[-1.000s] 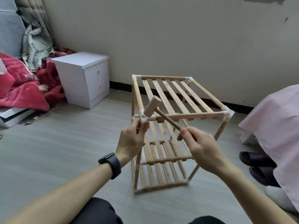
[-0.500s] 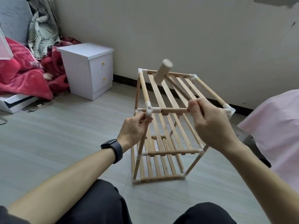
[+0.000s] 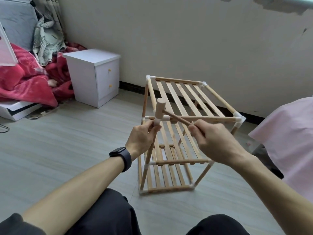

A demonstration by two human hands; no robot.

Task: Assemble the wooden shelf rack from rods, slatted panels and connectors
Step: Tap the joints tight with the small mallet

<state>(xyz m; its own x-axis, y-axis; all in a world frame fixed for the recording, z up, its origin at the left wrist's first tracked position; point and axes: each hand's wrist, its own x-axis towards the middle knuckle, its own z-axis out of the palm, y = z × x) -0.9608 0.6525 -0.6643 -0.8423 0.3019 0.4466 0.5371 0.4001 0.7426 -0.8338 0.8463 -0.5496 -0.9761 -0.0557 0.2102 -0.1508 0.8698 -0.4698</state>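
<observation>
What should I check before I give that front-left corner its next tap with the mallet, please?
1. Grip on the mallet: the right hand is curled round the handle. Ok.
2. Aim: the mallet head stands right at the front-left connector. Ok.
3. Support: the left hand grips the upright rod just below that connector. Ok.
4. Fingers clear of the strike: the left fingertips sit right under the mallet head. Not ok.
5. Connector fully seated on the rod: hidden by the mallet head and fingers. Cannot tell.
6. Rack standing square on the floor: its base is blurred. Cannot tell.
</observation>
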